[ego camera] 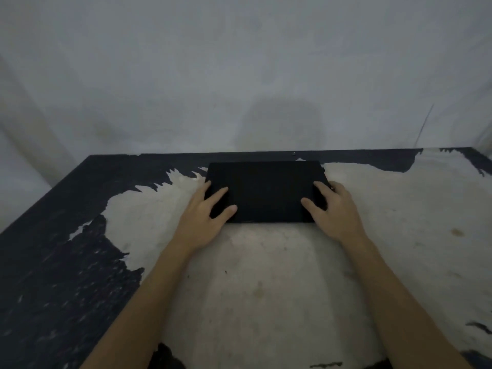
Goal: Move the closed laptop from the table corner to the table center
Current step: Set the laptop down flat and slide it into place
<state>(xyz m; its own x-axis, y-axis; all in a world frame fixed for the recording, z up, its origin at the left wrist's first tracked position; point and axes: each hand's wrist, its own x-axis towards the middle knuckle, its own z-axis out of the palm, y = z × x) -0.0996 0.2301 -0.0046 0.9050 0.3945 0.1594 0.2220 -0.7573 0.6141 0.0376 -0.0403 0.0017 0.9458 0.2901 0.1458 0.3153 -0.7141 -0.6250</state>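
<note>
A closed black laptop (265, 190) lies flat on the table (266, 275), near the far edge by the wall. My left hand (205, 217) grips its near-left corner, thumb on the lid and fingers along the left side. My right hand (332, 209) holds the near-right corner the same way, thumb on top and fingers wrapped round the right edge. Both forearms reach in from the bottom of the frame.
The tabletop is black with a large worn pale patch across its middle and right. A grey wall (239, 75) stands right behind the table's far edge. The table's left edge (45, 193) runs diagonally at the left.
</note>
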